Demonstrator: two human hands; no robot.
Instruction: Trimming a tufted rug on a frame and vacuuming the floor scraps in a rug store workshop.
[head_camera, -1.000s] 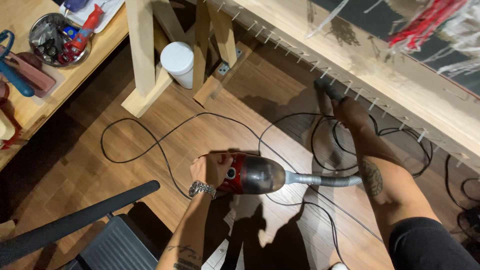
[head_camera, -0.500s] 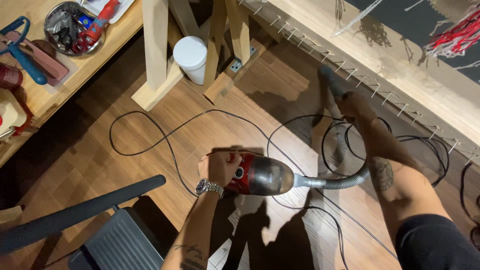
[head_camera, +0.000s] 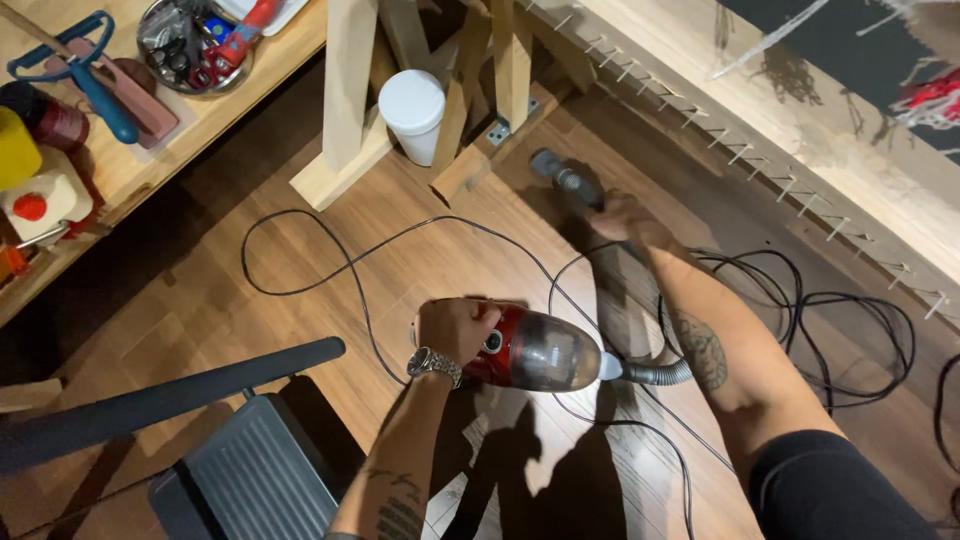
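Bowl: a round metal bowl (head_camera: 190, 40) sits on the wooden bench (head_camera: 215, 115) at 11 o'clock, crammed with small tools and bits – too jumbled to tell apart; a red-handled tool (head_camera: 248, 25) leans over its rim.
Cup: a white foam cup with a lid (head_camera: 412, 115) stands on the floor at 12 o'clock, between the wooden frame legs (head_camera: 345, 95); its contents are hidden.
Bench bottles: a yellow container (head_camera: 15, 150) and a white one with a red cap (head_camera: 40, 205) stand at the bench's left end, at 9 to 10 o'clock; a blue-handled tool (head_camera: 85, 70) lies just above them.
Vacuum: a small hand vacuum (head_camera: 535, 350) at frame centre – red body, clear smoky dust chamber, grey ribbed hose (head_camera: 655, 373) leaving at 3 o'clock.
Nozzle: the dark nozzle (head_camera: 560, 172) reaches toward the frame's foot at 1 o'clock.
Left hand: the left hand (head_camera: 455, 330), a metal watch (head_camera: 435, 365) on the wrist, is clamped on the vacuum's red rear end.
Right hand: the right hand (head_camera: 620, 220) is wrapped round the tube just behind the nozzle, well apart from the left.
Cord: a black cord (head_camera: 340, 250) loops over the wood floor (head_camera: 200, 310) from 9 o'clock to centre; more coils lie at 3 o'clock.
Edges: the nail-studded wooden beam (head_camera: 800, 130) runs from 12 to 3 o'clock, closing that side.
Open room: bare boards at 8 to 9 o'clock, bounded by the bench edge and a dark chair (head_camera: 230, 440) at 7 o'clock.
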